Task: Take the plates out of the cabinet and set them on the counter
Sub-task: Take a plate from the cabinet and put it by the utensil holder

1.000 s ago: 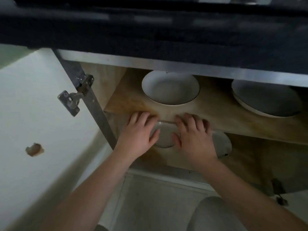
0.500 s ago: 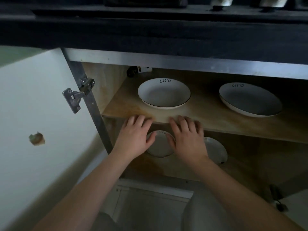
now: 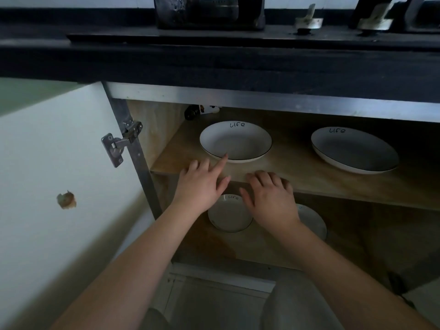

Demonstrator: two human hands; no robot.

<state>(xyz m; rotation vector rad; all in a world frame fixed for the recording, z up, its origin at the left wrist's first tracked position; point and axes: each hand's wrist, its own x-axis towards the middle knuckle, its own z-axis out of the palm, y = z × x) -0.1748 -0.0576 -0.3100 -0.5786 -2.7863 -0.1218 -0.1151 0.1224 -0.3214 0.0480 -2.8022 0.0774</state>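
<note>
Two white plates marked "Life" lie on the upper wooden shelf [image 3: 297,172]: a left plate [image 3: 235,141] and a right plate [image 3: 354,149]. Two smaller plates sit on the lower shelf, one [image 3: 229,214] between my hands and one [image 3: 313,221] partly hidden behind my right wrist. My left hand [image 3: 201,185] hovers over the shelf's front edge, its index finger stretched out to the left plate's near rim. My right hand [image 3: 270,196] rests with bent fingers at the shelf's front edge. Neither hand holds anything.
The white cabinet door [image 3: 54,186] stands open on the left, with a metal hinge [image 3: 119,144] on the frame. The dark counter [image 3: 214,58] runs above, carrying a stove [image 3: 209,13]. My knees show at the bottom.
My view has tilted up, showing the counter. Both hands have risen from the lower shelf's plate to the upper shelf's edge, and my left index finger now reaches the left plate's rim.
</note>
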